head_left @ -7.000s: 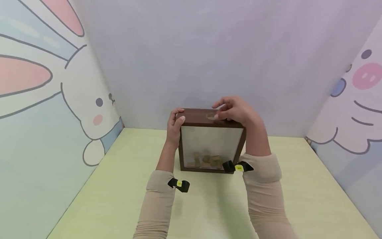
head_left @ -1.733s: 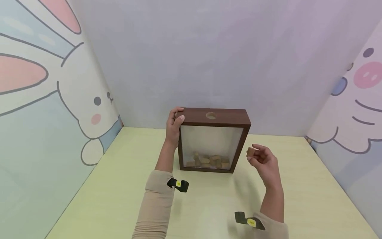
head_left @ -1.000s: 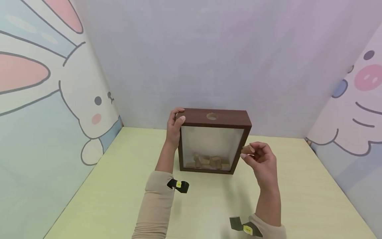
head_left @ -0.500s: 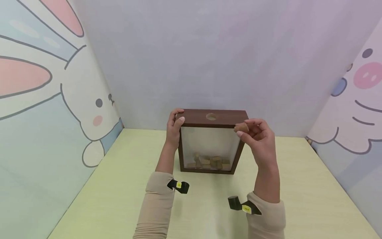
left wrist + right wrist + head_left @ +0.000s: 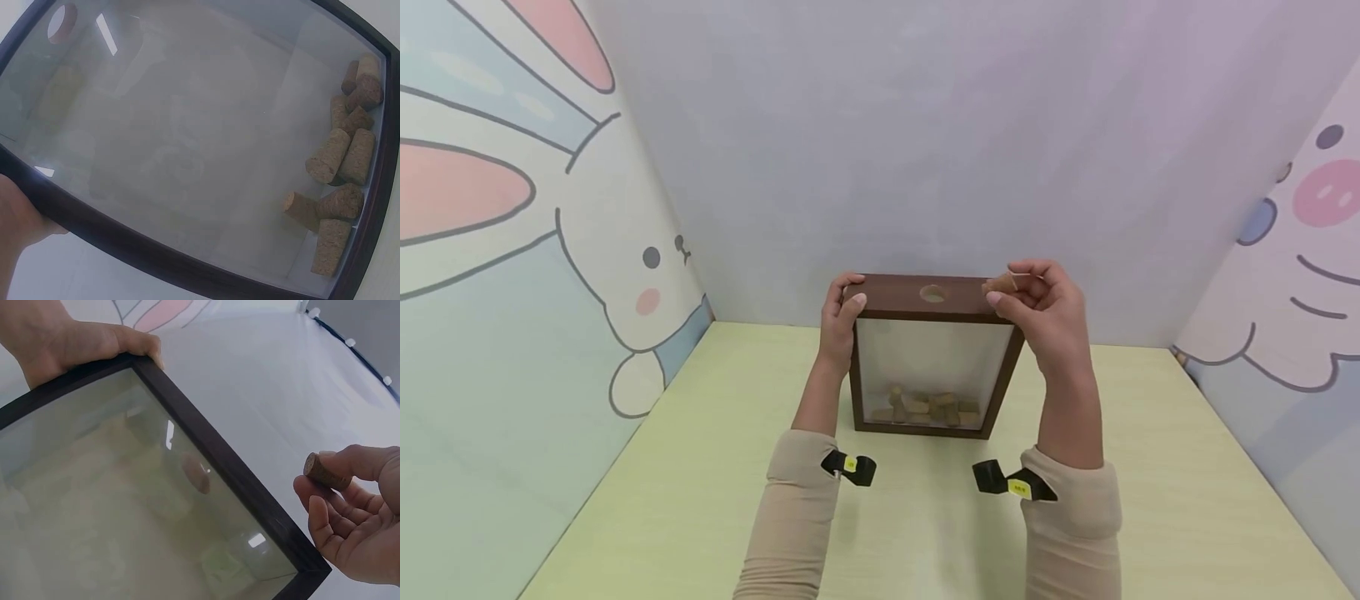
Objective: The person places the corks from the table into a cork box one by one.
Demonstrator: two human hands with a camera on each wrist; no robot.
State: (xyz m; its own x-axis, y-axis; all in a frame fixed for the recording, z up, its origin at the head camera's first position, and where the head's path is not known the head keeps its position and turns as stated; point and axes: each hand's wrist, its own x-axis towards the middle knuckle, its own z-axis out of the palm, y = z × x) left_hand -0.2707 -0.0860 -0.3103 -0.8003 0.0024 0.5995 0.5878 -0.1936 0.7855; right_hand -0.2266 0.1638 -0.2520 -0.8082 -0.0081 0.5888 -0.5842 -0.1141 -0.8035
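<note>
A dark brown wooden frame box (image 5: 895, 293) with a glass front stands upright on the table. A round hole (image 5: 934, 293) is cut in its top. Several cork stoppers (image 5: 328, 156) lie along the bottom inside. My left hand (image 5: 841, 321) grips the box's upper left corner, thumb on the top edge. Between the thumb and fingers of my right hand (image 5: 1045, 312) is a cork stopper (image 5: 325, 472), held above the top's right end, to the right of the hole. In the right wrist view the cork is tilted and apart from the frame.
The pale yellow-green table (image 5: 715, 500) stretches around the box. Behind it hangs a plain pale backdrop (image 5: 850, 150). A rabbit picture (image 5: 617, 250) covers the left wall, and a pig picture (image 5: 1270, 275) the right wall.
Earlier my right hand was over the hole, then appeared right of the box with a cork. It has since risen and moved left to the box top. My left hand has stayed put.
</note>
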